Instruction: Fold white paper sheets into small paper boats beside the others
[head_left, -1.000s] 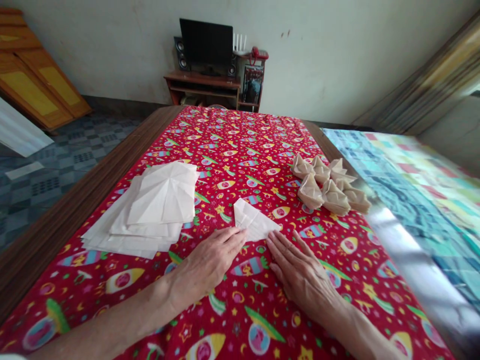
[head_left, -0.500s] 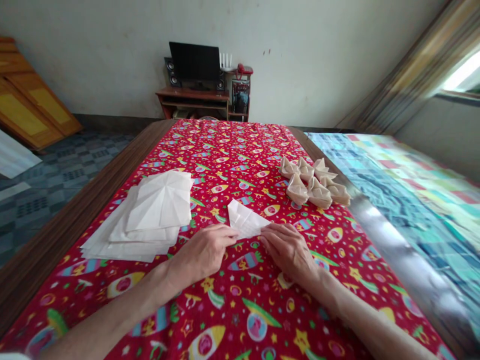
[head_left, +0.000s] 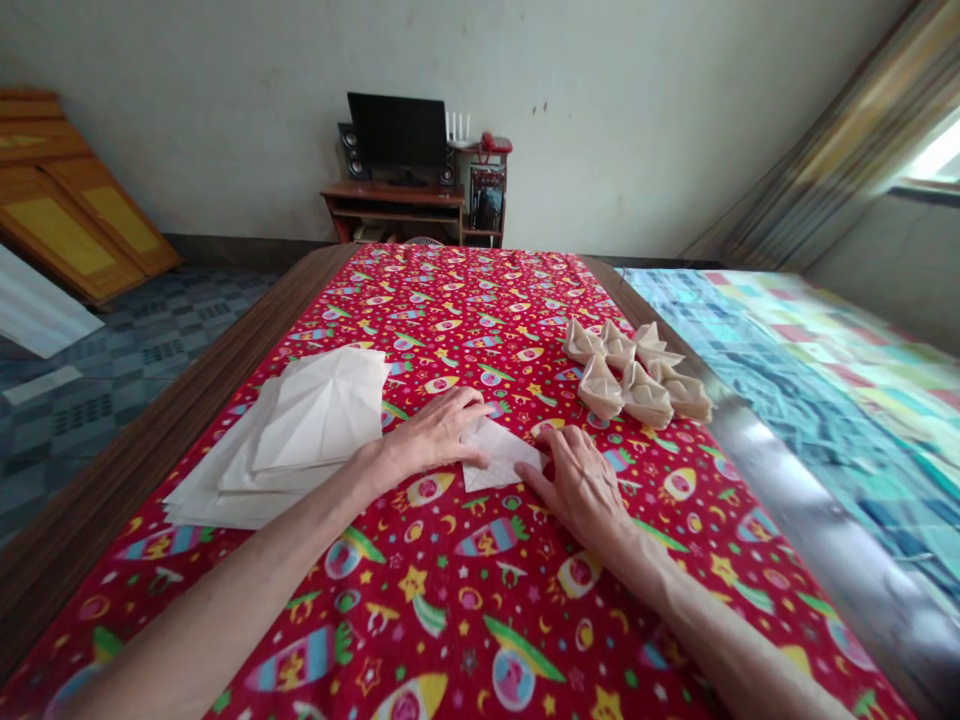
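A small folded sheet of white paper (head_left: 501,462) lies flat on the red patterned tablecloth (head_left: 480,600). My left hand (head_left: 439,432) rests on its left part, fingers stretched out and pressing down. My right hand (head_left: 581,485) lies at the paper's right edge, fingers together and curved, fingertips touching the paper. Left of my hands sits a stack of creased white sheets (head_left: 292,432). To the right, beyond my right hand, a cluster of several folded beige paper boats (head_left: 636,375) stands on the cloth.
The table's wooden edge (head_left: 150,420) runs along the left, over a tiled floor. A shiny blue patterned surface (head_left: 810,400) adjoins on the right. A desk with a monitor (head_left: 397,130) stands at the far wall; a yellow wooden cabinet (head_left: 67,215) is at far left.
The paper, standing partly raised before, now lies flat. My left hand moved forward onto it and spread out; my right hand shifted to its right edge.
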